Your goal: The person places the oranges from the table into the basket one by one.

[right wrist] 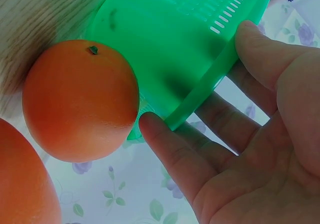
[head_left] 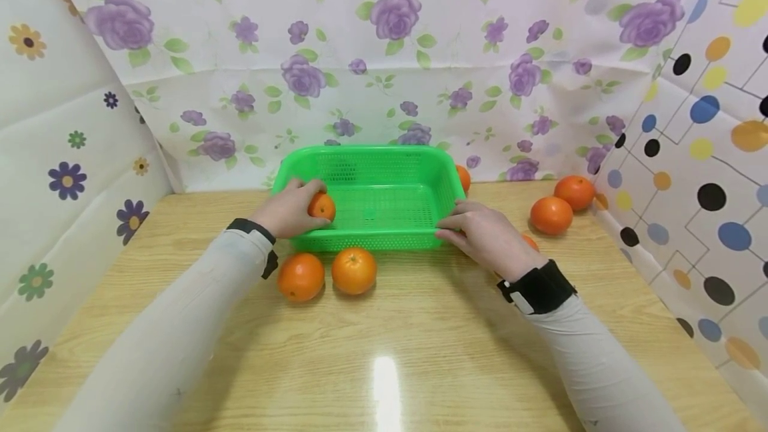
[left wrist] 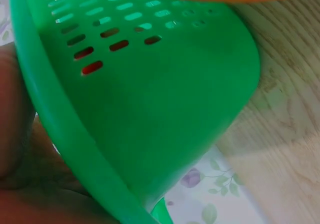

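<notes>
A green perforated plastic basket [head_left: 384,240] stands at the back of the table. My left hand [head_left: 291,211] reaches over its front left corner and grips an orange [head_left: 322,209] inside it. In the left wrist view the basket wall [left wrist: 160,99] fills the middle, with part of that hand [left wrist: 20,169] behind the rim; orange-red shows through several holes. My right hand [head_left: 492,235] pinches the rim at the front right corner. In the right wrist view its thumb [right wrist: 265,51] lies on one side of the rim and its fingers on the other, near an orange [right wrist: 80,101] outside the basket.
Two oranges, one left [head_left: 301,277] and one right [head_left: 354,271], sit before the basket. Two more [head_left: 551,215] lie at the back right. One orange [head_left: 463,179] peeks out behind the basket's right end, another [head_left: 531,241] behind my right hand. Patterned cloth [head_left: 396,85] encloses the wooden table [head_left: 336,365].
</notes>
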Demonstrator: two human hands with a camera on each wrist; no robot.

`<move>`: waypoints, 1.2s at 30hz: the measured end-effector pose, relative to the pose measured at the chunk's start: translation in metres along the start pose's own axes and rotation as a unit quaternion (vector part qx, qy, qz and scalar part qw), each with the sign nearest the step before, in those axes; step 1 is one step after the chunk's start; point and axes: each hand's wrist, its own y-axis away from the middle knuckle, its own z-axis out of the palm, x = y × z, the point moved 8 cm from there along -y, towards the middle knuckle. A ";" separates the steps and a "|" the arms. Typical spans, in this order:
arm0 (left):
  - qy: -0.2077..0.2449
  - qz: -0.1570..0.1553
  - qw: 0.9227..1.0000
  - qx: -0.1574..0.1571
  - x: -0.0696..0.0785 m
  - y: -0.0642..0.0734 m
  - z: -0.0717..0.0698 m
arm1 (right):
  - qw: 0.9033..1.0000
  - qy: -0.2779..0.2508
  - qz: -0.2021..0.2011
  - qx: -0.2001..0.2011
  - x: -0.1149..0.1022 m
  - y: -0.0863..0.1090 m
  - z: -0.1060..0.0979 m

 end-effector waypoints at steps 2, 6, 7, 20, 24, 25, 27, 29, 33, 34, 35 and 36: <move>0.003 -0.002 1.000 -0.005 -0.001 0.000 0.001 | 1.000 -0.001 -0.003 0.001 0.000 0.000 0.000; 0.006 -0.006 1.000 -0.013 -0.001 -0.001 0.002 | 1.000 -0.001 -0.003 0.002 0.000 0.000 0.001; 0.005 -0.007 1.000 -0.014 -0.001 -0.001 0.002 | 1.000 -0.001 -0.002 0.002 0.000 0.000 0.001; -0.009 -0.003 1.000 -0.030 -0.003 -0.006 0.006 | 1.000 -0.002 0.000 -0.001 0.000 -0.001 0.002; -0.010 -0.007 0.999 -0.038 -0.004 -0.007 0.008 | 1.000 -0.001 0.000 -0.003 -0.001 -0.001 0.002; -0.010 -0.007 0.999 -0.039 -0.004 -0.007 0.008 | 1.000 -0.002 0.000 -0.003 0.000 -0.001 0.002; -0.012 -0.007 0.999 -0.041 -0.004 -0.007 0.008 | 1.000 -0.002 0.001 -0.002 0.000 0.000 0.002; -0.015 -0.004 0.999 -0.043 -0.004 -0.008 0.009 | 1.000 -0.001 0.003 -0.003 0.000 0.000 0.002; -0.017 0.003 0.999 -0.050 -0.003 -0.010 0.010 | 1.000 -0.001 0.003 -0.005 -0.001 0.000 0.002; -0.017 0.004 0.998 -0.052 -0.003 -0.011 0.010 | 1.000 -0.001 0.003 -0.005 -0.001 0.000 0.002; -0.017 0.005 0.998 -0.054 -0.004 -0.011 0.010 | 1.000 -0.001 0.004 -0.004 -0.001 0.000 0.001; -0.017 0.006 0.998 -0.056 -0.003 -0.012 0.010 | 1.000 -0.001 0.003 -0.004 -0.001 0.000 0.001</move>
